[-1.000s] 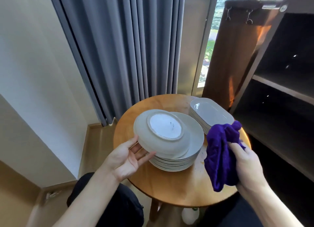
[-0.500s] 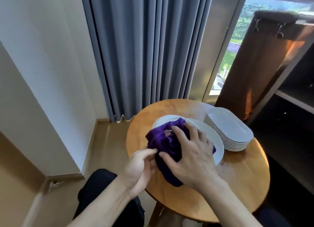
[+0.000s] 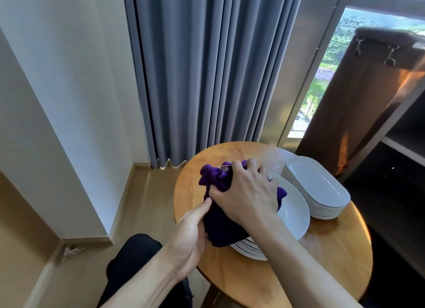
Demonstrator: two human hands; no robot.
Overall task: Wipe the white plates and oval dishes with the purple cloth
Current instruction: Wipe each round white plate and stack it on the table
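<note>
While my right hand [image 3: 248, 192] bunches the purple cloth [image 3: 220, 224] in a curled grip, the cloth covers the near-left part of the stack of white plates [image 3: 294, 213]. My left hand [image 3: 186, 241] lies at that stack's near-left edge, thumb straight against the cloth, fingers hidden beneath. Its grip I cannot tell. Oval dishes [image 3: 319, 185] stand stacked just right of the plates, no hand on them. Judgement: wiping is under way, and how many pieces are finished cannot be determined.

No readable text, labels, brands, numbers or signs anywhere in view.
</note>
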